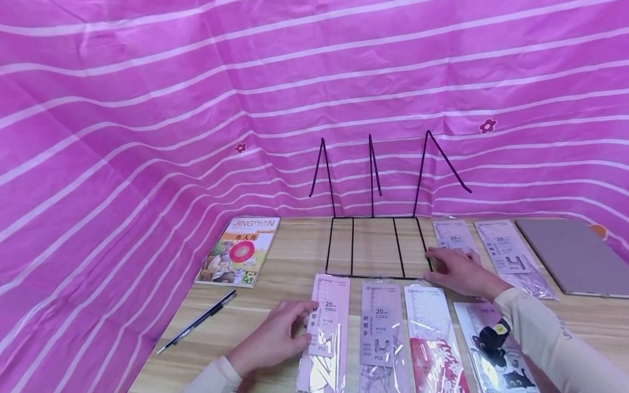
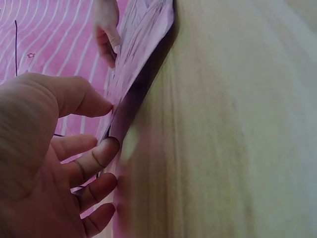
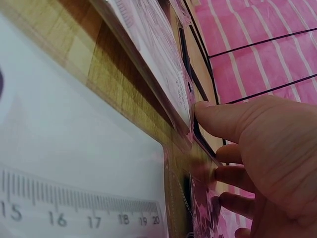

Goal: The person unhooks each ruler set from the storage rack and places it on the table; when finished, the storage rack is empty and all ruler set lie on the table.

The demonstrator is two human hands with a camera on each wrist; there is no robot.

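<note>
Currently the left hand (image 1: 275,338) pinches the edge of a pink ruler pack (image 1: 328,327) lying on the bench (image 1: 290,267) just before the black wire rack (image 1: 375,245). Right hand (image 1: 459,271), fingers relaxed, rests at the rack's right front corner, touching a second ruler pack (image 1: 454,236).

The cloth (image 1: 147,109) behind was bright pink with thin white stripes (and a few little dark flowers). The table (image 1: 290,256) was light brown wood. The wire rack (image 1: 375,218) was black. The ruler packs (image 1: 326,327) were pale pink. The book (image 1: 238,251) had an orange and yellow cover. The pen (image 1: 196,322) was black.
</note>
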